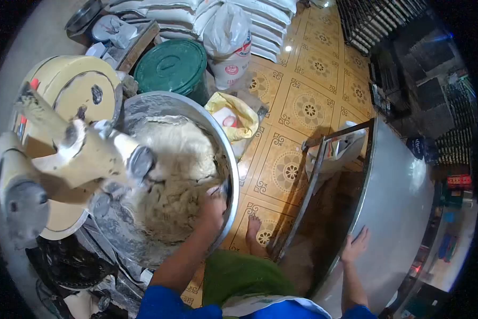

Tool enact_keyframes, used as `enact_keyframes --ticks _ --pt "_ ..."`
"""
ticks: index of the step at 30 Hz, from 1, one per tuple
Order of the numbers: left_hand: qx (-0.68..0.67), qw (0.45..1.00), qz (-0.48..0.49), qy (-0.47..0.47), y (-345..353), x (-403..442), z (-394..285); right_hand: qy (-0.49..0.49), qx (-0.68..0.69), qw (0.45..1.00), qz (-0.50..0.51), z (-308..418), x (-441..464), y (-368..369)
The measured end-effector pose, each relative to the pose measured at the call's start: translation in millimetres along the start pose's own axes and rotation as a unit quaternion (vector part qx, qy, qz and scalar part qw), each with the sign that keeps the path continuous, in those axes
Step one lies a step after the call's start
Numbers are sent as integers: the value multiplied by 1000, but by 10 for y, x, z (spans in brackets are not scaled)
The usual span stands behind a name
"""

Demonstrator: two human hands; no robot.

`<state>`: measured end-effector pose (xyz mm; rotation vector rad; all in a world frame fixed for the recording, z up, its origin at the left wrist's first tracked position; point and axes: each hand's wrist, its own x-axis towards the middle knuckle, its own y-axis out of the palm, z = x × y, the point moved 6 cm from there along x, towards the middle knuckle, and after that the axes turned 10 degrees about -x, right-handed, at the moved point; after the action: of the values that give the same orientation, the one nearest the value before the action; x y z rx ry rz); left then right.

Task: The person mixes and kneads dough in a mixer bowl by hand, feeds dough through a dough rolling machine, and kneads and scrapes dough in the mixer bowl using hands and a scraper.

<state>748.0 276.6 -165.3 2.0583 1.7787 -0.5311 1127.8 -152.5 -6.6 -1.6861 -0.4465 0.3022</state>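
My left hand (214, 206) reaches inside a large metal mixing bowl (225, 130), near its right wall. Its fingers look closed, and what they hold, if anything, is hard to make out. Pale dough (183, 146) fills the upper part of the bowl, with a wetter, browner mass (170, 210) below it. A beige dough mixer (98, 154) extends its arm over the bowl from the left, partly smeared by motion. My right hand (356, 247) rests with fingers stretched out on the near edge of a metal-topped table (393, 212).
Behind the bowl stand a green lidded bin (170, 66), a white sack (228, 58) and an open yellow bag (249, 114). Stacked white sacks (265, 29) line the back. Dark racks (379, 24) stand at upper right. Patterned tiles (308, 109) cover the floor.
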Motion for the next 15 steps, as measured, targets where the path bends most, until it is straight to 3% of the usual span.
enact_keyframes --ticks 2,3,6,7,10,12,14,15 --pt "122 972 -79 185 89 521 212 1 -1 1000 -1 -6 26 17" --pt "121 972 -78 186 214 644 11 3 -3 1000 3 -21 16 42" --pt "155 949 -252 -111 369 923 -290 14 -11 1000 1 -77 36 43" --pt "166 947 -248 -119 273 953 128 11 -13 1000 9 -120 -96 -11" --pt "112 983 -141 -32 82 1442 931 3 13 1000 -20 -43 40 -15" --pt "-88 990 -104 -31 21 644 480 5 13 1000 0 -38 21 -1" --pt "-32 992 84 -84 -201 45 285 5 16 1000 13 -10 21 35" --pt "21 988 122 87 -184 -295 -26 8 16 1000 15 4 21 19"
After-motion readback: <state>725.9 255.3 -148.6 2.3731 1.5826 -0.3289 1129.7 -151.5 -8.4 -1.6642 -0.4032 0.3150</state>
